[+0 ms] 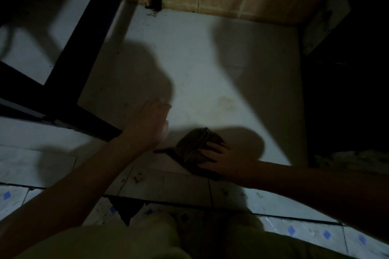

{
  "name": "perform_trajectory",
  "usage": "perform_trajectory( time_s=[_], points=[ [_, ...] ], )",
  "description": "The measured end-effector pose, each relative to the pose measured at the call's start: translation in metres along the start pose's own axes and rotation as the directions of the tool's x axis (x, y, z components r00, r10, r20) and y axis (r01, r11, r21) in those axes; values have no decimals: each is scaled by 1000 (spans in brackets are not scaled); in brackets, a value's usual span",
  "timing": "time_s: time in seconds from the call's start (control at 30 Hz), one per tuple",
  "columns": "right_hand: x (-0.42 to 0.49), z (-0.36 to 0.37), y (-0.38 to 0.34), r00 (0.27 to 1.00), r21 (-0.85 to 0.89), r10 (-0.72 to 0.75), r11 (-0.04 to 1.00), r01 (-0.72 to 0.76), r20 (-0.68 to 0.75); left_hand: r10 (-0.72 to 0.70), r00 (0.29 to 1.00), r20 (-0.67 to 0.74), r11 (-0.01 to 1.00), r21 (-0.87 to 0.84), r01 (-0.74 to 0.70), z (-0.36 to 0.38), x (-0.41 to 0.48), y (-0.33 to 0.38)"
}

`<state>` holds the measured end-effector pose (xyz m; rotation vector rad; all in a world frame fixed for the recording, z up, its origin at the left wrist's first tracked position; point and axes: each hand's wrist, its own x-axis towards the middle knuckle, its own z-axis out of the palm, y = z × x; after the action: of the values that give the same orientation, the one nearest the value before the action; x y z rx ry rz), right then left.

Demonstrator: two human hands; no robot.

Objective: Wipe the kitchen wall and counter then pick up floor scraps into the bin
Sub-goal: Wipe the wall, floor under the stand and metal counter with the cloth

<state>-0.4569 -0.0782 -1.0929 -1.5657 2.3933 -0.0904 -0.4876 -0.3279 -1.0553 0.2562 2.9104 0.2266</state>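
Two hands low over the pale floor [210, 69]: left hand [148, 124] flat, fingers straight, holding nothing; right hand [221, 157] spread, pressing a dark wadded cloth [191, 145] onto the floor.

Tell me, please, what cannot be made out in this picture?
Head view only.
1. Cloth: near part hidden under the right grip.
2. Left grip: blurred; contact with the counter unclear.
3. Right side of frame: lost in darkness.
4. Specks: too small and dim to identify.
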Motion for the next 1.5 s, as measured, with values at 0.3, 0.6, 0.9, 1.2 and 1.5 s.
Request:
perform_trajectory(
  time_s=[0.3,0.6,0.9,1.2,1.5],
  points=[
    [-69,1,0,991,-36,124,991,-126,-49,126,991,37,992,-20,-126,3,15,29],
    [-122,23,9,948,13,317,948,-317,-19,219,976,-10,975,34,-219,18,25,56],
    [-151,31,9,908,-82,414,905,-418,-59,226,974,-26,973,41,-225,21,24,42],
    [-97,21,17,977,-15,211,977,-211,41,77,997,5,997,-19,-77,29,24,14],
    [-22,6,19,996,4,-87,996,87,38,13,1000,-10,978,-209,-15,20,11,-5]
  ],
)
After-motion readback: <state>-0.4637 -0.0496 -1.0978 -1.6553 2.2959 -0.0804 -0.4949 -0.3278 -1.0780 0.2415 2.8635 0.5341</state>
